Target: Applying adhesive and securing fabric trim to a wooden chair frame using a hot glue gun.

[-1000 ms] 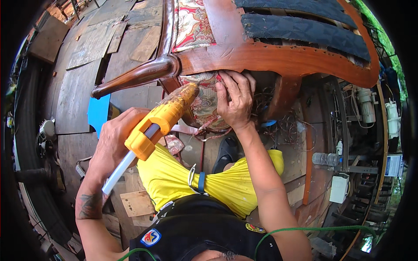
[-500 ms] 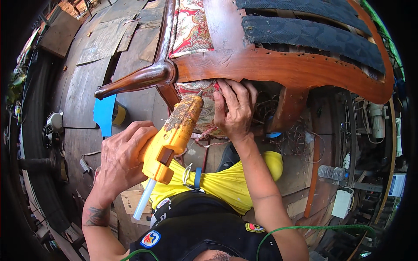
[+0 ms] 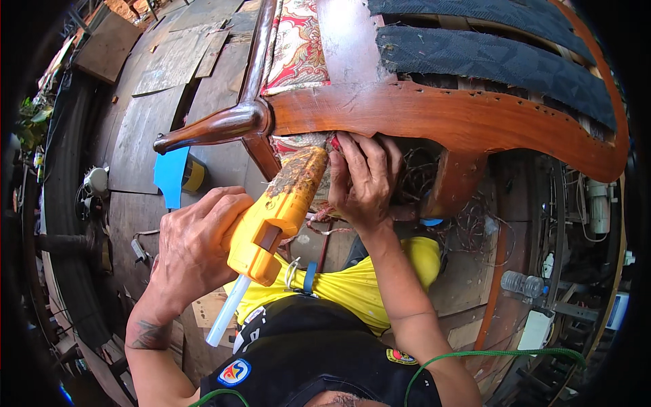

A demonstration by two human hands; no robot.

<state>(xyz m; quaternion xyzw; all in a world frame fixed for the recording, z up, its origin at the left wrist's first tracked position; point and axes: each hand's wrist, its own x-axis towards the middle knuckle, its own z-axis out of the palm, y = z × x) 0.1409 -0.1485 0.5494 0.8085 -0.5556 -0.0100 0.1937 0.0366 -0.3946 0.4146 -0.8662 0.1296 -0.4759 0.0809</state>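
Observation:
My left hand (image 3: pixel 200 237) is wrapped round the grip of a yellow hot glue gun (image 3: pixel 261 237). Brown residue crusts its front end, and a translucent glue stick (image 3: pixel 227 313) sticks out of the back. The gun's nose points up at the underside of a polished wooden chair frame (image 3: pixel 380 112), close to my right fingers. My right hand (image 3: pixel 366 176) is closed at the patterned fabric (image 3: pixel 302 140) under the rail, pinching a bit of red trim (image 3: pixel 335 141). Its fingertips are partly hidden beneath the wood. The gun's tip overlaps the fabric; contact is unclear.
Dark blue webbing straps (image 3: pixel 495 54) cross the chair frame, and a carved leg (image 3: pixel 210 129) juts left. A blue piece (image 3: pixel 171 176) stands by a container on the plank floor. Tangled cord (image 3: pixel 468 224) lies under the chair. A plastic bottle (image 3: pixel 522 283) is at right.
The glue gun has moved slightly up and right, its nose nearer the fabric and my right fingers. My right hand stays at the same spot on the chair. The whole view has shifted a little.

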